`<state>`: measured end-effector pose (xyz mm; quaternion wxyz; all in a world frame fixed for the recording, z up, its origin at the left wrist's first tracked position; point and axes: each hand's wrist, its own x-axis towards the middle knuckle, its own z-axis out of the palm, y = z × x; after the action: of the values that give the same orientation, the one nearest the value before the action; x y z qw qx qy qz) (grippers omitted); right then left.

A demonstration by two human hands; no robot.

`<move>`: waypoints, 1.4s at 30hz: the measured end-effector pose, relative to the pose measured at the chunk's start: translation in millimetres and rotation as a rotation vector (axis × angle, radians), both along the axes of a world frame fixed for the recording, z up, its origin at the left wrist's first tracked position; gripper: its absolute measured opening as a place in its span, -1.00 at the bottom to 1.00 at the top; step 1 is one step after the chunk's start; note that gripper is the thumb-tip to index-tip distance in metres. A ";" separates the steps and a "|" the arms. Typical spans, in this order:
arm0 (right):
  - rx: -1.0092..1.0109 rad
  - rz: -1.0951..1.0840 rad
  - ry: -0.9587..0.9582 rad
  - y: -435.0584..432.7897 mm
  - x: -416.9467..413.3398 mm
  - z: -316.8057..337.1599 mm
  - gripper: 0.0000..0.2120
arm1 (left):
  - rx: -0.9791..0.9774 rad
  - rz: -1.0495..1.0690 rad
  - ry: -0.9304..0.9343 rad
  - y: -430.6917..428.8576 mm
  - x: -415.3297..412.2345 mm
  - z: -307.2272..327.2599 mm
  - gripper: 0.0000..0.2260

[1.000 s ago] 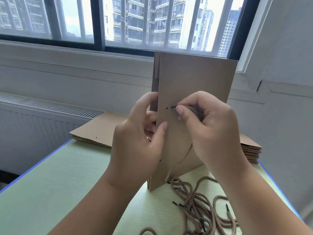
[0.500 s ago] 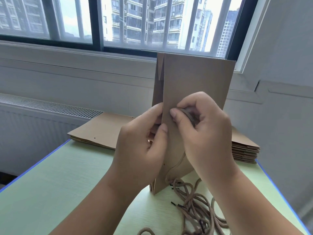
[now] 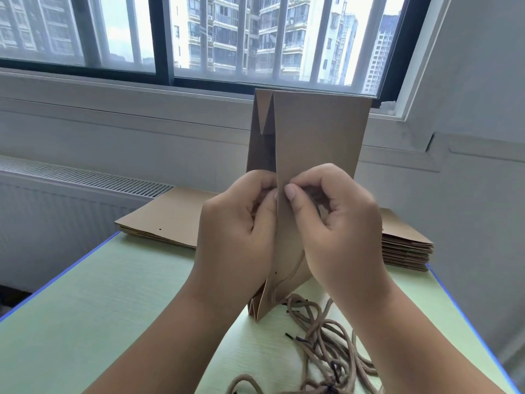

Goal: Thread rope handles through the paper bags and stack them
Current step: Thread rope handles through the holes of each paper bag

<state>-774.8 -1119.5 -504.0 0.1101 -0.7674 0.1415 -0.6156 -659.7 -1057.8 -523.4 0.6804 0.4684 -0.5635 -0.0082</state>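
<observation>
Brown rope point(image 3: 296, 265) ran up the paper bag point(image 3: 318, 132) and disappeared inside the curled right hand point(image 3: 338, 231), its tip hidden. Opposite it, the left hand point(image 3: 235, 237) pinched the bag's edge.

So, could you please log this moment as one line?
left hand: grips paper bag edge | right hand: pinches rope handle against bag face | loose ropes: on table

Brown paper bag point(image 3: 318, 132) upright, folded; rope handles point(image 3: 324, 342) loose beside; flat bags point(image 3: 170, 214) stacked behind.

Brown paper bag point(image 3: 318, 132), green table point(image 3: 113, 294) (blue-edged).
</observation>
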 end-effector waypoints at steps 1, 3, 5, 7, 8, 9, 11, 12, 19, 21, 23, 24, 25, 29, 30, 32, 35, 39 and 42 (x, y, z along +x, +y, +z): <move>-0.005 0.011 0.000 0.6 -0.3 -0.5 -0.92 | -0.001 0.032 -0.032 0.3 -1.1 0.2 -0.84; -0.010 0.038 0.005 1.6 -1.9 -0.8 -0.92 | -0.005 0.092 -0.101 1.7 -2.7 0.8 -0.86; -0.016 0.052 0.021 1.1 -4.2 -0.3 -0.91 | -0.003 0.123 -0.155 2.8 -2.7 0.7 -0.86; -0.028 0.048 0.035 -0.4 -5.6 0.8 -0.92 | 0.006 0.158 -0.230 2.9 -0.9 -1.3 -0.85; -0.030 0.047 0.037 -1.2 -6.0 1.2 -0.92 | 0.021 0.183 -0.277 3.0 0.3 -2.7 -0.83; -0.030 0.048 0.038 -1.9 -6.3 1.6 -0.92 | 0.040 0.197 -0.320 2.8 1.9 -4.2 -0.81; -0.034 0.053 0.048 -3.3 -7.0 1.4 -0.91 | 0.086 0.182 -0.400 3.4 6.9 -5.4 -0.81; -0.035 0.058 0.057 -3.9 -7.6 0.7 -0.90 | 0.111 0.160 -0.441 4.3 10.7 -4.7 -0.83; 0.074 0.129 0.113 -6.8 -11.7 -7.2 -0.85 | 0.279 -0.006 -0.559 8.0 34.8 2.4 -0.80; 0.146 0.149 0.153 -6.7 -15.4 -9.1 -0.87 | 0.351 0.007 -0.611 8.0 35.3 1.4 -0.84; 0.208 0.144 0.228 -6.6 -19.9 -9.9 -0.92 | 0.422 -0.007 -0.656 6.9 35.0 -0.6 -0.82; 0.230 0.135 0.267 -6.9 -22.2 -10.0 -0.92 | 0.448 -0.027 -0.646 6.3 35.7 -2.0 -0.81; 0.250 0.128 0.308 -7.4 -24.4 -10.0 -0.89 | 0.465 -0.042 -0.627 5.7 37.1 -3.0 -0.81; 0.366 0.070 0.603 -11.4 -35.1 -19.4 -0.82 | 0.502 -0.091 -0.533 6.9 43.0 -1.2 -0.81; 0.377 0.034 0.722 -12.1 -37.4 -24.4 -0.80 | 0.506 -0.104 -0.522 7.7 43.6 -0.6 -0.79; 0.426 -0.026 0.919 -12.8 -41.2 -35.4 -0.77 | 0.524 -0.100 -0.520 8.4 43.7 -0.5 -0.78; 0.485 -0.088 1.089 -8.5 -42.2 -41.3 -0.84 | 0.575 -0.063 -0.493 5.6 47.2 -3.3 -0.83; 0.497 -0.098 1.118 -2.0 -38.8 -41.4 -0.89 | 0.623 -0.083 -0.482 6.6 49.2 -3.4 -0.79; 0.549 -0.104 1.105 -0.8 -37.5 -43.0 -0.88 | 0.636 -0.117 -0.477 9.7 46.6 -1.9 -0.74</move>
<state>-812.3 -1120.3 -547.0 0.1837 -0.9087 0.3678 -0.0727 -613.1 -1048.1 -525.3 0.3499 0.6117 -0.7006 -0.1121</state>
